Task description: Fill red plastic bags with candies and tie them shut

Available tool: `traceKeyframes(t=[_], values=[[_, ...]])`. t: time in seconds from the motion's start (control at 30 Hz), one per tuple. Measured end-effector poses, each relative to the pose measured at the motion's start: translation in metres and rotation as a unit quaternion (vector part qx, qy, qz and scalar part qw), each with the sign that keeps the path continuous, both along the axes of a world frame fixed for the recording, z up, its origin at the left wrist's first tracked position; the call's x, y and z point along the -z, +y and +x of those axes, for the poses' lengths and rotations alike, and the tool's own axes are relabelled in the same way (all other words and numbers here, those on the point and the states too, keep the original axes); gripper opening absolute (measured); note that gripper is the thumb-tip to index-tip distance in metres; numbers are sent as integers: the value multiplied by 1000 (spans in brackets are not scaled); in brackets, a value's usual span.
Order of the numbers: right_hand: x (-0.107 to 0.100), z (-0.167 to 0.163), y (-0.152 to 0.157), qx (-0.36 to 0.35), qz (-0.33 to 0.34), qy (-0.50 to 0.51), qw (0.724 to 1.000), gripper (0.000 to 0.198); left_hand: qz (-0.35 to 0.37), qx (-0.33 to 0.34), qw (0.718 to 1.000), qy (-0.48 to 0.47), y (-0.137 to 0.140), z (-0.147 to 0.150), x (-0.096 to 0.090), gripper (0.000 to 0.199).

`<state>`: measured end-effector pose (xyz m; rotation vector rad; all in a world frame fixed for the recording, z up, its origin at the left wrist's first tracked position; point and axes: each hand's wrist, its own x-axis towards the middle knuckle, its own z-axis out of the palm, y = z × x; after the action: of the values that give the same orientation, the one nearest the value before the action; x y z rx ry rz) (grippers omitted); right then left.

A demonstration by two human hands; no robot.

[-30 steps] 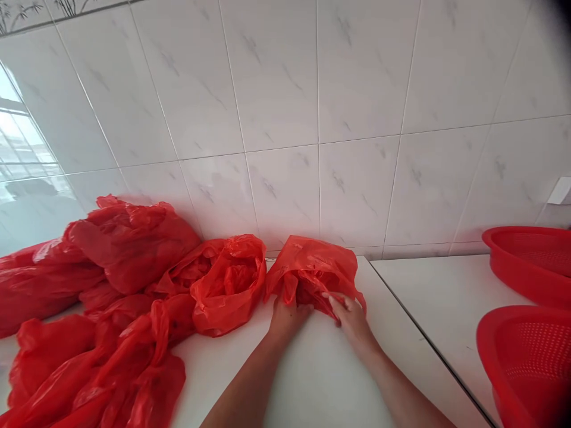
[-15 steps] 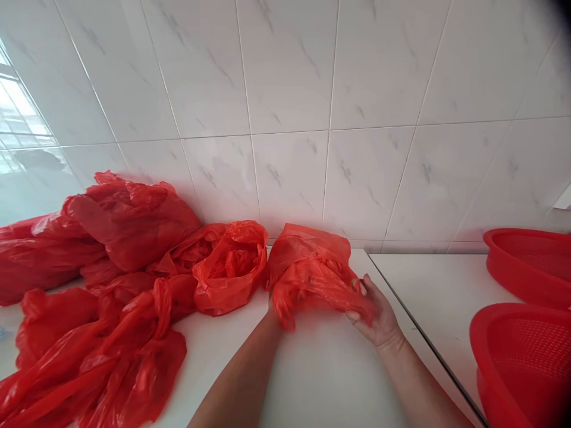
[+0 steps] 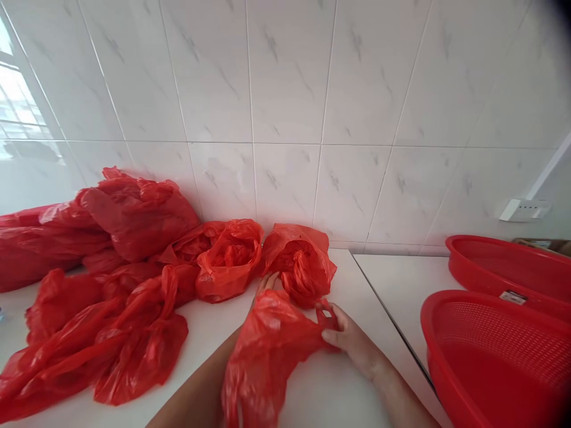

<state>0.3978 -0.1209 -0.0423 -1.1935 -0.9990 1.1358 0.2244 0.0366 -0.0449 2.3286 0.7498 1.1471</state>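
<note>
A loose red plastic bag (image 3: 267, 351) hangs across my left forearm, its lower end falling toward me. My right hand (image 3: 345, 333) is closed on its narrow twisted end, thumb and fingers pinching the film. My left hand (image 3: 266, 282) shows only some outstretched fingers above the bag; the thumb and palm are hidden behind it. Those fingers are beside an open red bag (image 3: 319, 238) stuffed with crumpled red plastic, standing against the wall. To its left stands a similar filled red bag (image 3: 229, 279).
Heaps of crumpled red bags (image 3: 138, 220) and loose red bags (image 3: 134, 333) cover the left of the white table (image 3: 339, 392). Two red perforated baskets, a near one (image 3: 446, 339) and a far one (image 3: 468, 270), stand at right past a table seam. A socket strip (image 3: 524, 210) is on the tiled wall.
The red bag once bunched between my hands is now drawn toward me and hangs over my left forearm. The stuffed bag behind it now shows its open mouth. The view has turned right.
</note>
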Motion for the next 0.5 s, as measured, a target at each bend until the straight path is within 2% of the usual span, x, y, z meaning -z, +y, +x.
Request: traceKeyframes(t=[0.07, 0.1, 0.2, 0.23, 0.33, 0.4, 0.47, 0.5], values=[[2, -12, -7, 51, 1, -67, 996, 63, -51, 9, 998, -17, 2, -15, 5, 41], [3, -17, -9, 70, -4, -105, 992, 57, -82, 14, 996, -25, 2, -22, 6, 38], [7, -21, -12, 94, -40, -217, 971, 13, -157, 11, 986, -50, -1, -43, 5, 31], [8, -20, -12, 103, -50, -242, 963, 7, -173, 3, 983, -60, -5, -50, 4, 34], [9, -13, -9, 170, -56, -271, 946, 19, -186, -36, 978, -83, -27, -69, -6, 34], [6, -10, -8, 226, -50, -277, 933, 21, -114, -30, 991, -68, -52, -77, -15, 22], [0, -11, -9, 252, -30, -260, 932, 18, 50, 50, 997, -2, -79, -78, -23, 13], [-4, -12, -10, 241, -19, -239, 940, 16, 117, 105, 987, 41, -91, -76, -26, 15]])
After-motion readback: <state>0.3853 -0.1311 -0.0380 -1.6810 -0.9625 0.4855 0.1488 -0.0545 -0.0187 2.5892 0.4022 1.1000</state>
